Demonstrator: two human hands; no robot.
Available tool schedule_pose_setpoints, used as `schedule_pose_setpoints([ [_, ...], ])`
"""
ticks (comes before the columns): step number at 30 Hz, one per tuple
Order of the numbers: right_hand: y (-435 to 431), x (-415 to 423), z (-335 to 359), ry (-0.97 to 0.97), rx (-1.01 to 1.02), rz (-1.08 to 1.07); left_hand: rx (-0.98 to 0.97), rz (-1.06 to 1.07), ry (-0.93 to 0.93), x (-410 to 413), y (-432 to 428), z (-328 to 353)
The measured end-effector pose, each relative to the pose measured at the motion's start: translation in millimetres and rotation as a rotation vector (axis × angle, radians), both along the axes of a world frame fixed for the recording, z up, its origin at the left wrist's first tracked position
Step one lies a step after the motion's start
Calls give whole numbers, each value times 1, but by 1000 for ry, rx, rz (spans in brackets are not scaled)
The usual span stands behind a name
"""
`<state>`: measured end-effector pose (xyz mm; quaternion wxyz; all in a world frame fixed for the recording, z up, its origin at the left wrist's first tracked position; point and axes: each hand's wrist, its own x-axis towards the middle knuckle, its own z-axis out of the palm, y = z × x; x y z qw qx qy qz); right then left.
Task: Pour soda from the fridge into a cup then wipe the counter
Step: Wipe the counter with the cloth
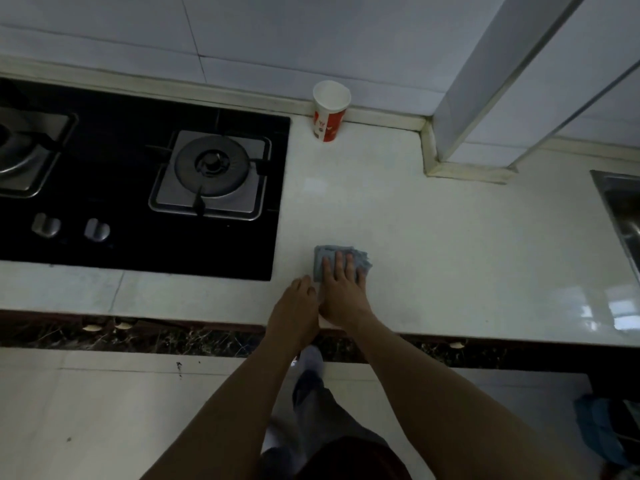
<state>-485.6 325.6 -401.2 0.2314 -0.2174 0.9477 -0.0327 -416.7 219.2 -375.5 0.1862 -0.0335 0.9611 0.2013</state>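
I've got my right hand (341,285) flat, fingers spread, pressing one folded grey cloth (341,259) onto the glossy white counter (450,244); left hand (298,303) loosely curled, empty; one paper cup (329,110) by the wall.

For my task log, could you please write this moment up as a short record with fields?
stage: wiping the counter
cloth: blue-grey folded cloth, flat on the white counter near its front edge
right hand: pressed flat on the cloth, fingers spread
left hand: resting on the counter beside the right hand, holding nothing
cup: red-and-white paper cup, upright at the back wall, apart from the cloth; contents not visible
stove: black gas hob left of the cloth, burners bare
sink: steel edge at far right
soda container: not in view
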Motion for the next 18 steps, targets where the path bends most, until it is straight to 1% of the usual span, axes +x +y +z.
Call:
schedule_pose_setpoints([
  [5, -13, -90, -5, -7, 35, 50, 8, 35, 65, -50, -16, -1],
  [10, -34, -185, -13, 10, 42, 50, -130, -29, -7, -96, -32, -18],
  [15, -51, -264, -11, 1, 39, 10, -139, 0, 2, -111, -39, -16],
  [18, -61, -294, -13, 15, 50, -45, -164, -22, -45, -112, -37, -12],
])
